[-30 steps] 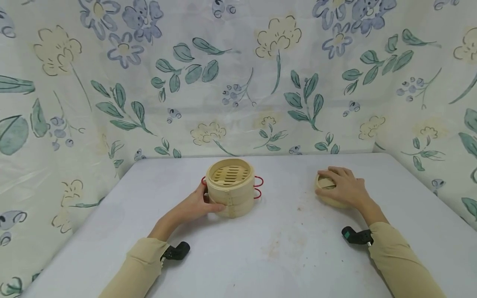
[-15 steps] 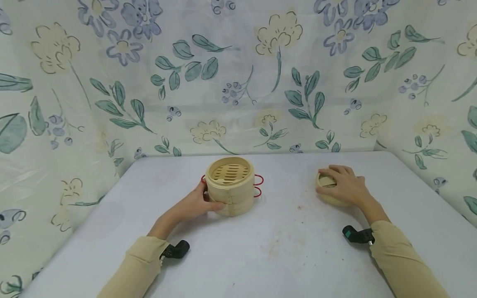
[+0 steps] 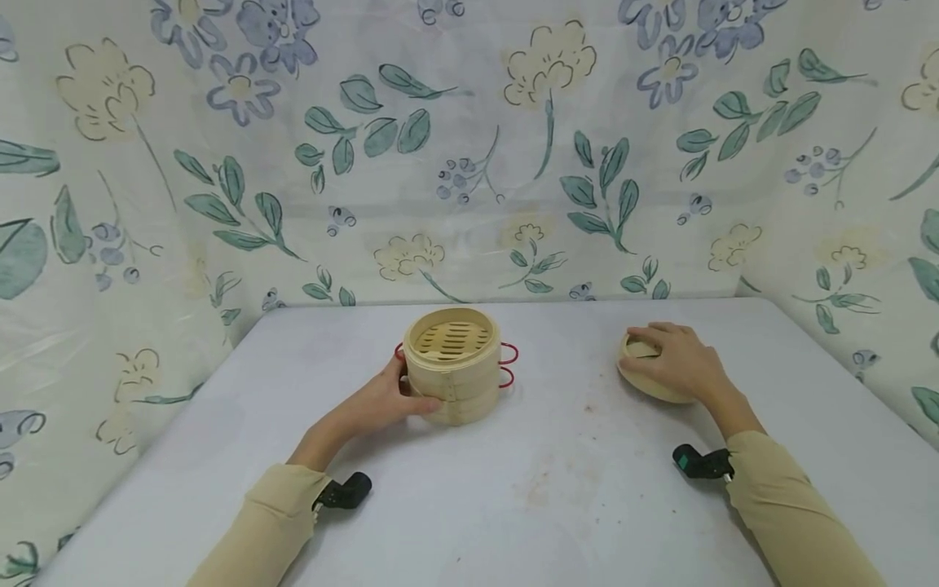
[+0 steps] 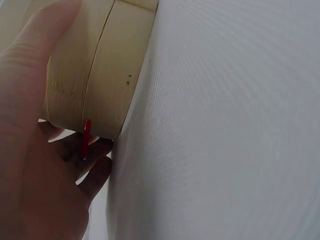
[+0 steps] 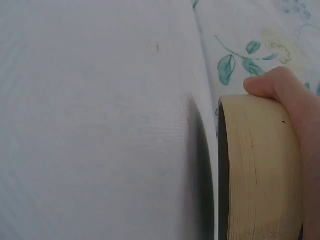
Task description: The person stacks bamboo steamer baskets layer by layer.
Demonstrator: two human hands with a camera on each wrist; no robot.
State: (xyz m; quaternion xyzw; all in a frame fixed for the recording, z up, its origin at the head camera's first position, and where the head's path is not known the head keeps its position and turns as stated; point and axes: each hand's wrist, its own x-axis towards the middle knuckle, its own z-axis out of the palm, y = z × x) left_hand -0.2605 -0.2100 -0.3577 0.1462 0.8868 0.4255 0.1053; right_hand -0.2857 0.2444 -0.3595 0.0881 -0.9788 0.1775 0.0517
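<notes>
A two-tier bamboo steamer [image 3: 469, 383] stands at the middle of the table, its slatted inside showing from above. My left hand [image 3: 377, 405] grips its left side, thumb across the front and fingers round behind. The left wrist view shows the steamer wall [image 4: 112, 75] with the thumb over it and a red handle [image 4: 86, 140] among the fingers. Over at the right, my right hand [image 3: 682, 363] holds a round bamboo lid [image 3: 649, 386] from above, fingers and thumb spread across it. In the right wrist view a narrow gap and a shadow lie under the lid's rim [image 5: 262, 170].
Red loop handles [image 3: 509, 353] stick out from the steamer's right side. Brownish stains [image 3: 539, 487] mark the white table [image 3: 469, 530]. A flower-patterned sheet [image 3: 455, 163] hangs behind the table and along both sides.
The lid under my right hand has tilted and shifted slightly to the left, showing more of its side. My left hand and the steamer have stayed in place.
</notes>
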